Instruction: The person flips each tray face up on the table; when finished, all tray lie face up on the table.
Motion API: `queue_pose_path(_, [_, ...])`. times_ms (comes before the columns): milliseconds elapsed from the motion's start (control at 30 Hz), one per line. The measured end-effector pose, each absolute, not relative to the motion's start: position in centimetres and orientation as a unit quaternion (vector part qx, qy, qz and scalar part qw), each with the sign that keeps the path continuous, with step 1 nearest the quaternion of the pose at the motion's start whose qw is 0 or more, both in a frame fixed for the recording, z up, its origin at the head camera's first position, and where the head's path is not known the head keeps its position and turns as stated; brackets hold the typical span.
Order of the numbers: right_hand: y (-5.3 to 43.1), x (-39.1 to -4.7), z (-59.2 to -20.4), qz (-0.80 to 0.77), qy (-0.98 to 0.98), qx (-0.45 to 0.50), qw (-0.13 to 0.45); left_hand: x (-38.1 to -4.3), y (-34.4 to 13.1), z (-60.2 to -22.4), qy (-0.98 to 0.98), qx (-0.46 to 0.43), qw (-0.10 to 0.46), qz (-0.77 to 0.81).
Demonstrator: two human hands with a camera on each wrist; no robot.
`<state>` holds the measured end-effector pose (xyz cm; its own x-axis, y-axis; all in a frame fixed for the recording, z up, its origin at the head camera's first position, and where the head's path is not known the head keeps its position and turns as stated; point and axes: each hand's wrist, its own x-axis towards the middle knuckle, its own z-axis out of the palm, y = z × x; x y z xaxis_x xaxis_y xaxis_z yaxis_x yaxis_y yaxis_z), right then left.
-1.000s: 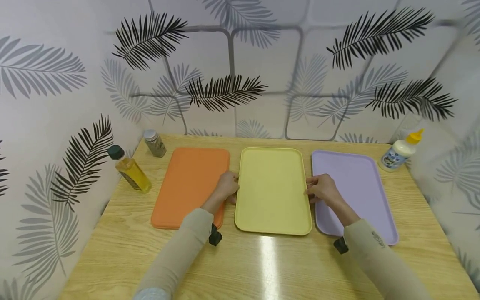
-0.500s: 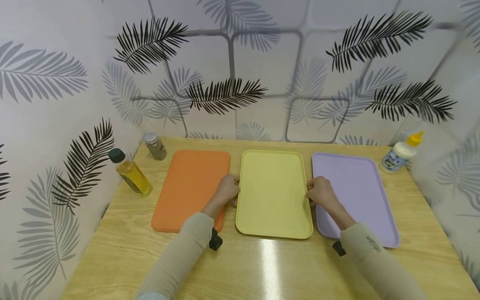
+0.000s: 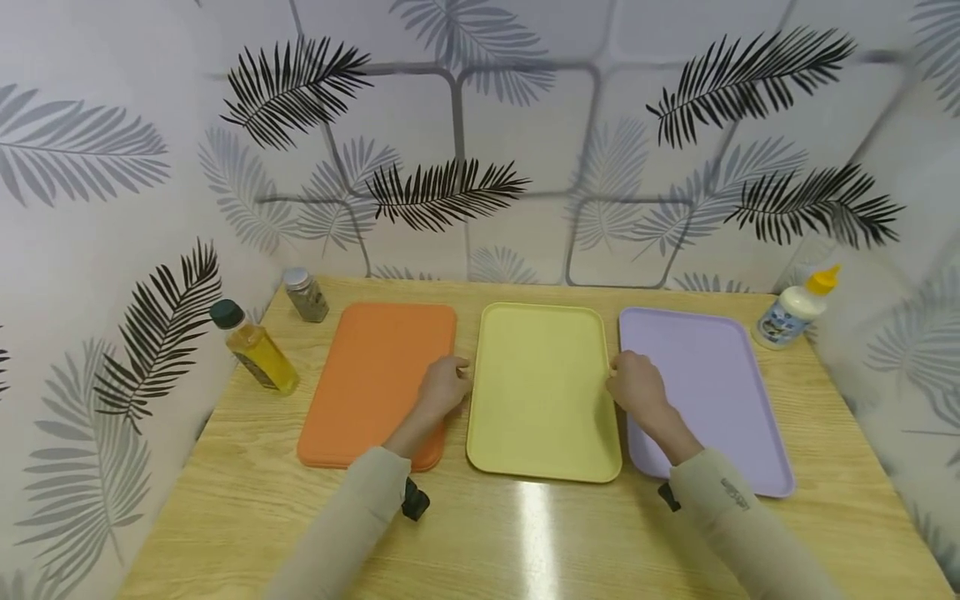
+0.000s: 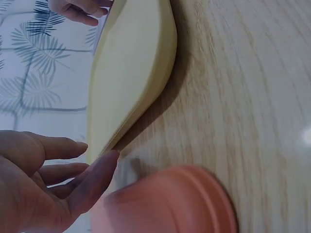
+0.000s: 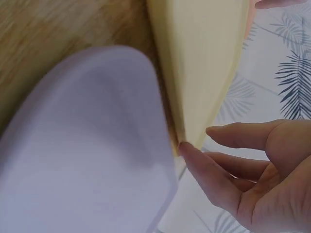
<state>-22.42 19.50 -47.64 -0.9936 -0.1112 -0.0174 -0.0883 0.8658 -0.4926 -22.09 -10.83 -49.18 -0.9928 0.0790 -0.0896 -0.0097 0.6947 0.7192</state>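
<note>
A pale yellow rectangular tray (image 3: 543, 392) lies on the table between an orange tray (image 3: 382, 383) and a lilac tray (image 3: 705, 400). My left hand (image 3: 444, 385) hovers at the yellow tray's left edge, above the orange tray's right side. Its fingers (image 4: 63, 148) are loosely bent, with thumb and fingers apart beside the rim. At the opposite edge is my right hand (image 3: 637, 385). In the right wrist view one fingertip (image 5: 185, 148) is right at the yellow rim, and the thumb and fingers stand parted with nothing gripped between them.
At the table's left stand a bottle of yellow oil (image 3: 262, 354) with a dark green cap and a small grey-lidded spice jar (image 3: 306, 296). A white bottle with a yellow nozzle (image 3: 791, 312) stands at the back right. Leaf-patterned wall covering (image 3: 517, 225) rises behind the wooden table (image 3: 465, 533).
My left hand has drawn slightly left, away from the yellow tray's edge. The right hand's fingers have loosened at its rim. The trays keep their places.
</note>
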Motion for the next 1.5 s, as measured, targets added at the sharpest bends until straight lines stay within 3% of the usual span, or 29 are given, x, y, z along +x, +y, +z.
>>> queue_pose_path(400, [15.6, -21.9, -46.6, -0.293, 0.952, -0.094, 0.004, -20.3, -19.1, -45.7, 0.949, -0.026, 0.038, 0.312])
queue_pose_path(733, [8.2, -21.3, -46.0, -0.374, 0.916, -0.142, 0.022, -19.1, -26.5, -47.2, 0.971, -0.021, 0.043, 0.234])
queue_pose_path(1167, [0.5, -20.6, -47.7, -0.421, 0.875, -0.213, 0.106, -18.4, -27.5, -48.6, 0.977, -0.010, 0.082, 0.198])
queue_pose_path(1500, [-3.2, -21.3, -48.3, -0.380, 0.896, -0.207, 0.105, -18.8, -28.4, -48.6, 0.981, 0.014, 0.069, 0.181])
